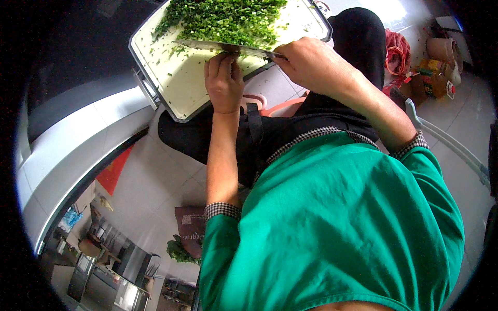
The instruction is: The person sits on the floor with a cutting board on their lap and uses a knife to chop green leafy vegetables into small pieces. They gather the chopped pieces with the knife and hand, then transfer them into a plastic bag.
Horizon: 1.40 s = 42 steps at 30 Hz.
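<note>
My right hand point(311, 66) grips the handle of a kitchen knife point(218, 46), whose long blade points left across a cream cutting board point(175, 87) with a dark rim. The fingers of my left hand point(224, 83) are bunched against the near side of the blade; their tips are partly hidden, so I cannot tell if they pinch anything. Beyond the knife lies a broad heap of finely chopped green leaves point(233, 19), paler toward the right. Loose green bits are scattered over the board and cling near the blade.
Black-trousered legs point(360, 42) flank the board's near side, with a pink-rimmed tub point(284, 107) below. A red plastic bag point(397, 54) and an oil bottle point(433, 83) stand on the tiled floor at right. A brown bag point(190, 231) with leafy greens point(179, 249) lies behind at left.
</note>
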Tool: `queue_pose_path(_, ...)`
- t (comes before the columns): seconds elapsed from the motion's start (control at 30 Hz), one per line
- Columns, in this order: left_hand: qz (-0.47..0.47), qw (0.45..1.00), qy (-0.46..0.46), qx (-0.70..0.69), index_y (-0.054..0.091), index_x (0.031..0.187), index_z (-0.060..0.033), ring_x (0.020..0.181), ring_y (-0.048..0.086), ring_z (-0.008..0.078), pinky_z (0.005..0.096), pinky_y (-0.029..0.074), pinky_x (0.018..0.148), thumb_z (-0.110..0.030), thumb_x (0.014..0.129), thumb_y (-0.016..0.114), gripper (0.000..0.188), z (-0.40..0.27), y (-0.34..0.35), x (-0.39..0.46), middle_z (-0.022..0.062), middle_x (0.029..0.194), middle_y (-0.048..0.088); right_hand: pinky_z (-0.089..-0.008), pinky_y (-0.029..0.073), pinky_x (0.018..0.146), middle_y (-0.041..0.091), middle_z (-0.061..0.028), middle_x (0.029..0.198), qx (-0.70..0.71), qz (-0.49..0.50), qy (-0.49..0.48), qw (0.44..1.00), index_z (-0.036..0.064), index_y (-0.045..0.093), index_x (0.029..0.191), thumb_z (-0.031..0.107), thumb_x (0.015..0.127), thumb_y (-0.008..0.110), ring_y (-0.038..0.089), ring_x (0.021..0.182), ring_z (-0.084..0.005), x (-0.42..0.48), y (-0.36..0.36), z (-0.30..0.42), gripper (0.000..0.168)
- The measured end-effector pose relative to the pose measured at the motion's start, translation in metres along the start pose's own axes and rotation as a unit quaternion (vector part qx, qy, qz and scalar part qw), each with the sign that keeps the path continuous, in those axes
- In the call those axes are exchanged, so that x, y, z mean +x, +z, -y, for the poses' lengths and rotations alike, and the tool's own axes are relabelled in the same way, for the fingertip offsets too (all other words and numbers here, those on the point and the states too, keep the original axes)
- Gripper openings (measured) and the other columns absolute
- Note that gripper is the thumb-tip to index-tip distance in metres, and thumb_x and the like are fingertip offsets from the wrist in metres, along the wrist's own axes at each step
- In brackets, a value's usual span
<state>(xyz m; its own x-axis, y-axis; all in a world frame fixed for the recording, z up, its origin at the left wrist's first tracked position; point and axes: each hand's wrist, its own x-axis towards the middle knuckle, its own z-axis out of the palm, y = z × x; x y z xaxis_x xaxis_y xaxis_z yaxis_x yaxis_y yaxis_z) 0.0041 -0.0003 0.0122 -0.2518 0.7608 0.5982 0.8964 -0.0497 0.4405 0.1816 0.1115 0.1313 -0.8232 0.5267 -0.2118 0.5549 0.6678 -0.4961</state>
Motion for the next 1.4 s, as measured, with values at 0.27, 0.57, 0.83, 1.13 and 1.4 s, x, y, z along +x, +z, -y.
queue_pose_path(0.27, 0.025, 0.999, 0.020, 0.034, 0.066, 0.091, -0.0028, 0.088, 0.059, 0.0338, 0.0426, 0.051, 0.078, 0.002, 0.074, 0.066, 0.017, 0.012, 0.006, -0.010, 0.0119, 0.095, 0.062, -0.0510, 0.052, 0.069, 0.065, -0.0229, 0.078, -0.013, 0.007, 0.006, 1.000, 0.001, 0.065, 0.091, 0.017, 0.091, 0.053, 0.064, 0.076, -0.0422, 0.021, 0.023, 0.006, 0.020)
queue_pose_path(0.57, 0.010, 0.999, 0.008, 0.040, 0.065, 0.090, -0.0049, 0.091, 0.058, 0.0327, 0.0420, 0.048, 0.083, -0.001, 0.073, 0.069, 0.017, 0.005, 0.003, -0.005, 0.0103, 0.096, 0.062, -0.0501, 0.053, 0.071, 0.066, -0.0218, 0.080, -0.016, 0.023, 0.021, 0.999, 0.002, 0.066, 0.090, 0.021, 0.091, 0.053, 0.066, 0.078, -0.0397, 0.048, 0.018, 0.024, 0.023)
queue_pose_path(0.83, 0.013, 0.999, 0.010, 0.042, 0.067, 0.090, -0.0039, 0.086, 0.059, 0.0316, 0.0412, 0.049, 0.079, 0.000, 0.075, 0.067, 0.016, 0.003, 0.000, -0.001, 0.0102, 0.093, 0.064, -0.0498, 0.053, 0.073, 0.066, -0.0224, 0.081, -0.020, 0.003, 0.017, 1.000, 0.003, 0.066, 0.094, 0.020, 0.091, 0.056, 0.065, 0.080, -0.0407, 0.028, 0.015, 0.004, 0.021)
queue_pose_path(1.13, -0.009, 0.999, 0.006, 0.033, 0.067, 0.091, -0.0036, 0.084, 0.059, 0.0330, 0.0413, 0.050, 0.076, 0.000, 0.075, 0.067, 0.016, 0.006, 0.004, -0.004, 0.0114, 0.092, 0.064, -0.0492, 0.052, 0.071, 0.065, -0.0215, 0.076, -0.012, -0.016, 0.009, 1.000, 0.003, 0.067, 0.094, 0.019, 0.091, 0.057, 0.065, 0.076, -0.0398, 0.013, 0.005, 0.000, 0.020)
queue_pose_path(1.4, 0.000, 1.000, 0.004, 0.028, 0.065, 0.091, -0.0046, 0.086, 0.059, 0.0333, 0.0420, 0.049, 0.076, 0.000, 0.075, 0.069, 0.017, 0.005, 0.002, -0.003, 0.0115, 0.094, 0.063, -0.0485, 0.052, 0.069, 0.064, -0.0219, 0.075, -0.012, -0.048, -0.016, 0.999, 0.001, 0.067, 0.091, 0.019, 0.092, 0.056, 0.065, 0.074, -0.0398, 0.002, 0.000, -0.001, 0.021)
